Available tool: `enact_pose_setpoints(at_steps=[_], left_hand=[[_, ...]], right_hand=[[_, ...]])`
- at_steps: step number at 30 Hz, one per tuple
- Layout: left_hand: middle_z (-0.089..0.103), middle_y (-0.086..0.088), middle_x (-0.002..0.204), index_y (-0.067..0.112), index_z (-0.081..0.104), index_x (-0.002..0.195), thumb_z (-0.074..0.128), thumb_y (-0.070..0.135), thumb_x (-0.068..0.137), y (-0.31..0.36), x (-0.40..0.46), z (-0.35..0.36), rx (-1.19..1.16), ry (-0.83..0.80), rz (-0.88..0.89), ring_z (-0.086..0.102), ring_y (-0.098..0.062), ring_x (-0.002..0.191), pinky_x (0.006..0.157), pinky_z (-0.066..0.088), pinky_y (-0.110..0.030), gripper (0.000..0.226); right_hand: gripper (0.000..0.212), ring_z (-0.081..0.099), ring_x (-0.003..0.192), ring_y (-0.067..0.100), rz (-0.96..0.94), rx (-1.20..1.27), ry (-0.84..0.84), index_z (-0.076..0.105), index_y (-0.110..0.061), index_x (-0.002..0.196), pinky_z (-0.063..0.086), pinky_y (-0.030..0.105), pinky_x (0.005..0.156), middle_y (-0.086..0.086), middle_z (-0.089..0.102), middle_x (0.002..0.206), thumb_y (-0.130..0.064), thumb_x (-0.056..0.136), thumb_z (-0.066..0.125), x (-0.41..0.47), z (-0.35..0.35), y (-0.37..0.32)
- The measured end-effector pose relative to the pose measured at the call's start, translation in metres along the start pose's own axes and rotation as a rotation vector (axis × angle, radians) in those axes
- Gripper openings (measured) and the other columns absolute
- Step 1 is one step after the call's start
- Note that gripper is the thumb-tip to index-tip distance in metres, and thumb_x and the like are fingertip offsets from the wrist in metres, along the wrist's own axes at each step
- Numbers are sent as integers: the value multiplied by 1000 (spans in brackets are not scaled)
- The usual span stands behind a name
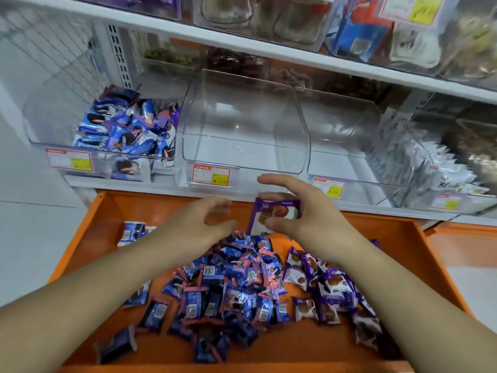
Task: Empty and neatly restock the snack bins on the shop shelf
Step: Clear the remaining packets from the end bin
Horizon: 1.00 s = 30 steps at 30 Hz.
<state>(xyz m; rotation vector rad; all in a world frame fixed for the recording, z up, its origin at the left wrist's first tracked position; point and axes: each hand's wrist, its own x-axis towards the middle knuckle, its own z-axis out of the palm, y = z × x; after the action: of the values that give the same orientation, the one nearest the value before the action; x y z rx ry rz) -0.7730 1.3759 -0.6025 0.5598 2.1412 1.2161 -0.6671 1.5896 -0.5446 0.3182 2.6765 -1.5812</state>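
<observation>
Right hand [304,214] pinches purple packet [271,214] | left hand [199,224] open, empty

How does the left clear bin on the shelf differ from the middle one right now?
The left bin holds blue snack packets; the middle bin holds nothing. The left bin's price label sits at its left front, the middle bin's nearer its centre. Both are clear plastic with red-and-yellow labels.
</observation>
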Motion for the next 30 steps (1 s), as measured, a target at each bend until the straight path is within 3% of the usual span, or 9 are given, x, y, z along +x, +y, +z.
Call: enact_pose_setpoints(at_steps=[3, 7, 11, 15, 17, 19, 20, 22, 30], left_hand=[[78, 0, 110, 19, 64, 130, 74, 28, 95, 15, -11, 0, -284, -42, -79, 77, -20, 97, 91, 63, -43, 38], [77, -19, 99, 4, 73, 107, 72, 1, 93, 24, -26, -19, -300, 50, -76, 79, -28, 85, 78, 66, -38, 14], [79, -8, 98, 12, 74, 108, 71, 8, 96, 18, -32, -37, -152, 61, -68, 78, -20, 86, 78, 66, -36, 12], [78, 8, 100, 28, 70, 109, 67, 22, 100, 5, -33, -54, 41, 101, -40, 76, -6, 85, 80, 65, -34, 11], [77, 11, 100, 32, 70, 108, 66, 26, 100, -2, -31, -60, 96, 116, -32, 75, -5, 86, 83, 64, -36, 10], [74, 14, 103, 37, 68, 108, 65, 31, 100, -11, -28, -62, 171, 108, -31, 73, -5, 92, 86, 61, -37, 10], [72, 16, 105, 39, 67, 108, 64, 33, 100, -15, -26, -60, 215, 95, -34, 71, -5, 95, 89, 59, -36, 10], [67, 19, 109, 41, 65, 110, 64, 36, 100, -27, -22, -56, 307, 64, -48, 67, -4, 98, 90, 57, -33, 11], [60, 6, 138, 30, 56, 136, 64, 30, 102, -101, -4, -58, 503, 7, -158, 63, -10, 106, 72, 47, -20, 35]], right_hand=[[70, 75, 104, 23, -55, -16, -38, 56, -53, 136, 62, 52, 88, -20, 64, 136, -6, 90, 80, -1, 13, -9], [50, 71, 100, 7, -4, -70, 42, 62, -41, 130, 62, 34, 85, -19, 67, 125, -23, 89, 84, -1, 36, -12], [28, 74, 81, 13, 91, -173, 3, 72, -34, 105, 62, 39, 79, -9, 76, 94, -31, 82, 89, 1, 38, -5], [22, 69, 71, 5, 295, -504, -57, 73, -30, 94, 50, 19, 62, -10, 74, 77, -32, 80, 90, -8, 0, 24], [33, 72, 96, 15, 431, -719, -18, 72, -29, 110, 51, 19, 73, -8, 77, 98, -37, 82, 87, -13, -28, 46], [73, 62, 126, 28, 635, -930, -14, 57, -24, 143, 50, 31, 99, 5, 67, 137, -47, 79, 86, -18, -53, 73], [87, 56, 132, 34, 720, -988, -1, 51, -22, 148, 49, 37, 106, 9, 60, 145, -52, 75, 86, -19, -62, 87], [85, 55, 130, 37, 776, -996, -27, 51, -19, 142, 51, 42, 106, 13, 57, 145, -54, 73, 84, -20, -64, 99], [64, 61, 125, 23, 319, -751, -268, 47, -22, 153, 45, 25, 93, 9, 55, 151, -37, 96, 72, 12, 38, 79]])
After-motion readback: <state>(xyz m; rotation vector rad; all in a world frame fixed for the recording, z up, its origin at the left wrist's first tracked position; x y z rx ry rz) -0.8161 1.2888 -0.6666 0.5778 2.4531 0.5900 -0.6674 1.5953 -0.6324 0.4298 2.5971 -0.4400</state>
